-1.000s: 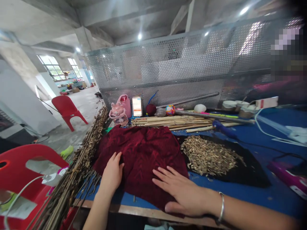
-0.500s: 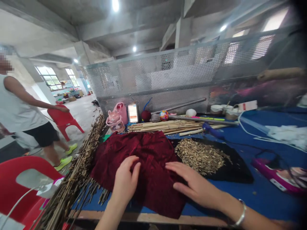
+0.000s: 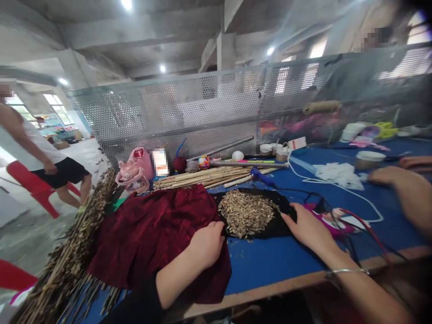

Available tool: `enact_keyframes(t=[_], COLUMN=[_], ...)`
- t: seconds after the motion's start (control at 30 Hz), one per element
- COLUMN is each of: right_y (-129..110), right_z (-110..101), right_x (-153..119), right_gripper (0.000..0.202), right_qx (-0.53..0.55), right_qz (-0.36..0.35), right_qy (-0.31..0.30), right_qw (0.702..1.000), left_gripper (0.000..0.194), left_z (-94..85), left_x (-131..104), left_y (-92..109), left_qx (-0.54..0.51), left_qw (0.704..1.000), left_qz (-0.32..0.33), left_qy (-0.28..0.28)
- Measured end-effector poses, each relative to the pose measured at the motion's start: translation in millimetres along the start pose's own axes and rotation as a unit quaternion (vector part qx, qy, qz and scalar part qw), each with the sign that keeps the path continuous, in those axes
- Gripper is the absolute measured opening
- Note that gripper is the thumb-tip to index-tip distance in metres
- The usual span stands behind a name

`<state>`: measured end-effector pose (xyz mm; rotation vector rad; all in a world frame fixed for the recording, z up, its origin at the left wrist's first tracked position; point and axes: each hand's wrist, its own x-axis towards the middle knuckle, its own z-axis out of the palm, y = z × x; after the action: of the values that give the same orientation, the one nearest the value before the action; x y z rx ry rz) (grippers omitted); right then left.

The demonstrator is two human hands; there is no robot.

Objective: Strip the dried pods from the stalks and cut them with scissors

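A heap of small dry tan seeds or husks (image 3: 248, 211) lies on a black cloth (image 3: 285, 225). My left hand (image 3: 207, 243) is closed at the left edge of this cloth, its fingertips partly hidden. Under that wrist a dark red velvety cloth (image 3: 151, 225) spreads across the table. At the opposite end, my right hand (image 3: 308, 227) pinches the right edge of the black cloth between thumb and fingers. A few loose seeds are scattered on the blue table (image 3: 259, 261) below the heap.
Dry stalks (image 3: 74, 234) are piled along the left edge. Behind the cloths lie pale sticks (image 3: 202, 177), a pink bottle (image 3: 133, 173) and a perforated metal screen (image 3: 175, 117). A purple device (image 3: 337, 225) with cables sits right, near another person's hand (image 3: 384, 175). Someone stands at left (image 3: 40, 148).
My view has swung right. Both hands have moved from over the red cloth to the two ends of the black cloth and closed on it. The person at left has lowered an arm from the chair.
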<state>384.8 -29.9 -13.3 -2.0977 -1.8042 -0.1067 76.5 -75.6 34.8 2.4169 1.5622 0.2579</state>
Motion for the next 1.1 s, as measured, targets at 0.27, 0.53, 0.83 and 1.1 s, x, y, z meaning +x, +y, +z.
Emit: enact_keyframes(t=[0.27, 0.53, 0.83, 1.1], right_y=[-10, -24, -16, -16], right_z=[-7, -18, -8, -6], right_x=[-6, -25, -8, 8], right_gripper=[0.044, 0.036, 0.039, 0.059], right_qx=[0.029, 0.126, 0.128, 0.165], right_qz=[0.036, -0.01, 0.027, 0.071], right_qy=[-0.009, 0.017, -0.024, -0.023], right_qw=[0.999, 0.992, 0.991, 0.983], left_gripper=[0.055, 0.035, 0.031, 0.029], left_z=[2.7, 3.8, -23.0, -22.5], left_x=[7, 10, 8, 27], left_y=[8, -15, -31, -27], left_qx=[0.027, -0.102, 0.088, 0.185], left_qw=[0.996, 0.994, 0.988, 0.97], left_qz=[-0.085, -0.031, -0.122, -0.153], left_qy=[0.008, 0.016, 0.031, -0.031])
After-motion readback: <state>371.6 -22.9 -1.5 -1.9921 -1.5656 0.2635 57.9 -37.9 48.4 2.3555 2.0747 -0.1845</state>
